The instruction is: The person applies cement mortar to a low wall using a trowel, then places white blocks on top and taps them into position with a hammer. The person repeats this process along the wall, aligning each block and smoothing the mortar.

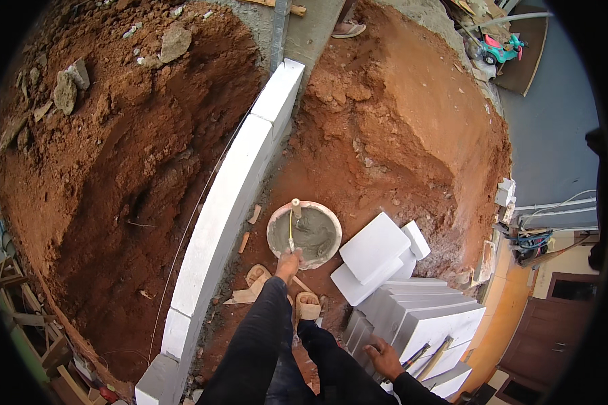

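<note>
A round, pale-rimmed bucket (271, 236) on reddish-brown soil (378, 169) contains wet grey mortar (319, 231), from which a light wooden handle (296, 206) projects. The left hand (289, 264) is clamped on a slim yellow-and-white tool (291, 233) over the bucket's left side, long axis pointing away from the person. The right hand (384, 358), partly curled, is beside stacked white rectangular blocks (419, 309); its grip cannot be determined.

Juts as a thin, straight yellow strip (291, 226), pale at its near end, over a round basin (271, 235) with a pale pinkish rim, set on reddish soil (304, 175) and holding wet grey mortar (319, 233), smeared and uneven on top.
</note>
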Motion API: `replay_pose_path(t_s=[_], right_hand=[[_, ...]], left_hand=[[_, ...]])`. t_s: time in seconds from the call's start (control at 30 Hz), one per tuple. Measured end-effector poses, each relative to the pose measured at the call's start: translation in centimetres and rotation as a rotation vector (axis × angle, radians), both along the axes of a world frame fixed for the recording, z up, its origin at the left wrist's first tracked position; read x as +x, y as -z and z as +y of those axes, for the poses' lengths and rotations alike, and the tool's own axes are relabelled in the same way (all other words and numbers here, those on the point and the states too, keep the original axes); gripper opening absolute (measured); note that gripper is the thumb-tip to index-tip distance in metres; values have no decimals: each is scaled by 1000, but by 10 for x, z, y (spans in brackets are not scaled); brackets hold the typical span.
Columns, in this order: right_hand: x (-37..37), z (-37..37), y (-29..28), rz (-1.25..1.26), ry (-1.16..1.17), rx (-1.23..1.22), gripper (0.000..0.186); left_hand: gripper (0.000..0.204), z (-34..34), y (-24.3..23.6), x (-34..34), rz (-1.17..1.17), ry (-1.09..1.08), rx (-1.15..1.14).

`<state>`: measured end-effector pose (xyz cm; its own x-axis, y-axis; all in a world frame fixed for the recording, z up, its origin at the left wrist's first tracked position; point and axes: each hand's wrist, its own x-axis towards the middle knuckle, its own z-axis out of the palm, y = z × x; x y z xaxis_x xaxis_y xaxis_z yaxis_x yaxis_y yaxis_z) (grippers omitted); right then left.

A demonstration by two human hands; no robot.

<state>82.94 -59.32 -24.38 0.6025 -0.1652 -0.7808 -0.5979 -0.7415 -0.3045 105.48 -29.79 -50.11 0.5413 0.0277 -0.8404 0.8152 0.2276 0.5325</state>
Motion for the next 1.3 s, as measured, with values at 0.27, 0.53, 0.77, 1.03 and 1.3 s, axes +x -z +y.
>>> replay_pose_path(t_s=[0.27, 0.53, 0.77, 1.03, 1.3], right_hand=[[70, 54, -15, 127, -15, 34, 62], [193, 106, 10, -60, 33, 256, 53], [249, 91, -3, -186, -42, 255, 40], [362, 64, -33, -147, 204, 379, 39], [393, 93, -60, -124, 314, 329, 38]], left_hand=[[27, 78, 28, -30, 28, 224, 203], [54, 155, -16, -153, 117, 501, 399], [43, 139, -195, -99, -83, 406, 436], [51, 165, -317, 306, -898, -77, 549], [47, 195, -374, 564, -965, 334, 992]])
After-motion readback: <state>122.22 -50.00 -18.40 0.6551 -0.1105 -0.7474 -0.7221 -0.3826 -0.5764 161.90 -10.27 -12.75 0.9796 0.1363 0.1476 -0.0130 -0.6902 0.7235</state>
